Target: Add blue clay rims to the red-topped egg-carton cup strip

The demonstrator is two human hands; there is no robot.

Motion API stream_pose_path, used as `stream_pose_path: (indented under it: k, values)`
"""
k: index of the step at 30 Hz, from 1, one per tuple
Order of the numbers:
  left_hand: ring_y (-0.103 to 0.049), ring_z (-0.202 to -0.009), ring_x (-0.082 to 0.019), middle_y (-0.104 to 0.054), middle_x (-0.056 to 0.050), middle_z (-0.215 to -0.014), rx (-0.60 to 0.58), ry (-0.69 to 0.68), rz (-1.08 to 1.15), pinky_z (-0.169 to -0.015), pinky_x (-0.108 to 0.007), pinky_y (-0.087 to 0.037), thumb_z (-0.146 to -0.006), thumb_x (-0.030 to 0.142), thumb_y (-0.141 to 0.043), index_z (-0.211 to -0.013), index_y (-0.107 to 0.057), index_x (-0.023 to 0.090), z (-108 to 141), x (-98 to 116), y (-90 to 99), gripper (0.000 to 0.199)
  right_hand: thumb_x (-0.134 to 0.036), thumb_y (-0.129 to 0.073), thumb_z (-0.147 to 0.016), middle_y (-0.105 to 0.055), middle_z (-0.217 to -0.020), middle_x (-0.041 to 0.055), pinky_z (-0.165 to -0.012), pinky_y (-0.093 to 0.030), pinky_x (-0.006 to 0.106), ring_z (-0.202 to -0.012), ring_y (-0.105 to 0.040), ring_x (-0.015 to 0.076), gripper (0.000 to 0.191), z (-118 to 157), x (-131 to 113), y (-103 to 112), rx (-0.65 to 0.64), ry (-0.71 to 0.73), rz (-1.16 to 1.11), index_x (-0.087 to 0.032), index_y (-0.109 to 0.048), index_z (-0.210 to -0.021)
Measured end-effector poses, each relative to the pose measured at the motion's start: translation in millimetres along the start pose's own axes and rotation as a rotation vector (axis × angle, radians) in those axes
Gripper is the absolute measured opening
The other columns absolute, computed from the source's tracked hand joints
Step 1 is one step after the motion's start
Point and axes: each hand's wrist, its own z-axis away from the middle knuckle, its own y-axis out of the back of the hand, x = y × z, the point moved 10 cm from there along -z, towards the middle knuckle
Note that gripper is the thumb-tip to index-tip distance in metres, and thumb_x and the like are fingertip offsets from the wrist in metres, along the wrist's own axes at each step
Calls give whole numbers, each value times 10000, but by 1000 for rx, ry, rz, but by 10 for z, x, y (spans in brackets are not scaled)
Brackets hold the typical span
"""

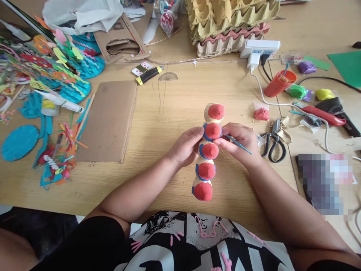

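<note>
A strip of egg-carton cups point(207, 178) stands up and down in front of me, each cup topped with a red dome. Blue edging runs around or partly around several of the red tops; the topmost dome shows none. My left hand point(187, 145) is closed on the strip's left side near the second and third cups. On the right side, my right hand point(238, 141) pinches a thin blue strip point(239, 144) at the second cup, its loose end sticking out to the lower right. My right fingertips touch the carton edge.
Scissors point(273, 141) and a bag of red clay point(261, 112) lie to the right, near an orange cup point(279, 83) and a white cable. A cardboard sheet point(105, 120) and colourful craft pieces point(58, 162) are left. Egg trays point(225, 22) are stacked behind.
</note>
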Motion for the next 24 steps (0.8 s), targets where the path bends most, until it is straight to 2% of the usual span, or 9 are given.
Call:
stream_pose_path:
  k: [4, 6, 9, 12, 14, 16, 19, 24]
  values:
    - [-692, -999, -275, -741, -47, -903, -2, 0, -8, -844, -402, -503, -850, 656, -745, -898, -734, 241, 15, 17, -31, 418, -524, -839, -814, -685, -714, 14, -682, -467, 347, -663, -588, 175, 275, 10, -10, 5, 3, 26, 23, -259, -764, -814]
    - [-679, -946, -254, -718, -34, -863, 13, 8, 7, -842, -399, -491, -852, 642, -748, -878, -717, 246, 8, 15, -5, 398, -569, -760, -874, -692, -746, 21, -706, -482, 356, -691, -597, 179, 310, 8, 27, 13, 19, 14, -3, -260, -771, -848]
    - [-664, -852, -240, -685, -24, -804, 20, 46, 42, -816, -407, -481, -848, 678, -722, -894, -693, 266, -26, -23, 58, 416, -568, -586, -995, -681, -768, 18, -680, -498, 337, -690, -602, 161, 354, 11, 204, 120, 151, -100, -207, -271, -764, -922]
    - [-665, -788, -235, -669, -26, -774, 13, 53, 63, -774, -405, -491, -849, 714, -688, -931, -681, 283, -70, -39, 114, 438, -500, -752, -906, -646, -678, -34, -559, -467, 274, -591, -581, 128, 219, 22, 363, 142, 231, -219, -507, -297, -694, -963]
    - [-661, -757, -236, -656, -27, -740, 24, 33, 79, -738, -398, -498, -842, 710, -698, -910, -671, 282, -87, -24, 141, 435, -462, -861, -810, -665, -646, -55, -511, -457, 245, -546, -590, 115, 307, 10, 360, 65, 169, -254, -611, -287, -636, -923]
    - [-657, -745, -246, -640, -29, -709, 40, 8, 93, -718, -400, -502, -833, 699, -717, -855, -653, 273, -91, 1, 145, 432, -435, -891, -781, -717, -671, -42, -499, -474, 234, -556, -635, 118, 348, 5, 315, -28, 75, -267, -645, -266, -602, -877]
    - [-659, -763, -260, -643, -33, -720, 55, -18, 85, -735, -411, -499, -829, 677, -740, -802, -645, 263, -79, 42, 113, 425, -345, -885, -806, -776, -752, -4, -545, -520, 232, -629, -689, 124, 280, 17, 258, -95, 1, -247, -655, -238, -631, -854]
    - [-605, -718, -219, -644, -31, -759, 74, -27, 58, -716, -380, -464, -854, 638, -739, -832, -691, 255, -60, 66, 89, 387, -267, -855, -844, -768, -790, 7, -595, -537, 237, -664, -671, 112, 137, 47, 233, -83, -13, -194, -630, -228, -726, -867]
